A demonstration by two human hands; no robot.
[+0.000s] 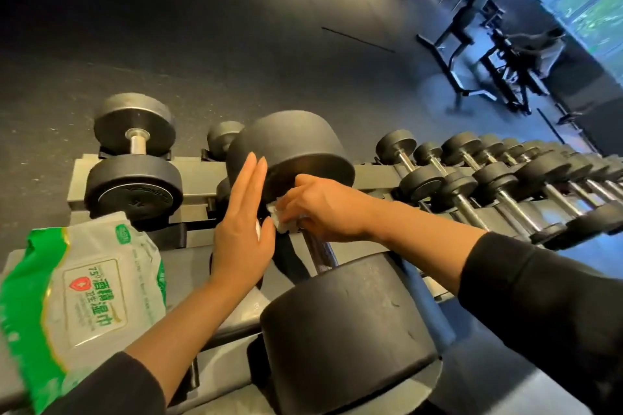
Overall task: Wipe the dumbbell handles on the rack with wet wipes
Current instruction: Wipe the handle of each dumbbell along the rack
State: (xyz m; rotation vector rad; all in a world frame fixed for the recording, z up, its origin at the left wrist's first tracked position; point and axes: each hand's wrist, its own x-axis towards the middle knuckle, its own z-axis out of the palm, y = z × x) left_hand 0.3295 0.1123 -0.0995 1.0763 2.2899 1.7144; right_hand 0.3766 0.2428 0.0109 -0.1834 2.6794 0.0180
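Note:
A big black dumbbell [344, 323] lies on the grey rack [199, 178] in front of me, its far head [293, 148] up and its knurled metal handle [318, 251] partly visible. My right hand [323, 207] grips a white wet wipe [278, 217] wrapped around the upper part of that handle. My left hand [241, 229] is held flat, fingers straight, beside the far head and just left of the wipe. Whether its fingers touch the head I cannot tell.
A green and white pack of wet wipes [84, 300] lies on the rack at lower left. A smaller dumbbell [135, 165] sits to the left, and a row of several chrome-handled dumbbells [499, 175] runs to the right. Benches [485, 44] stand on the dark floor beyond.

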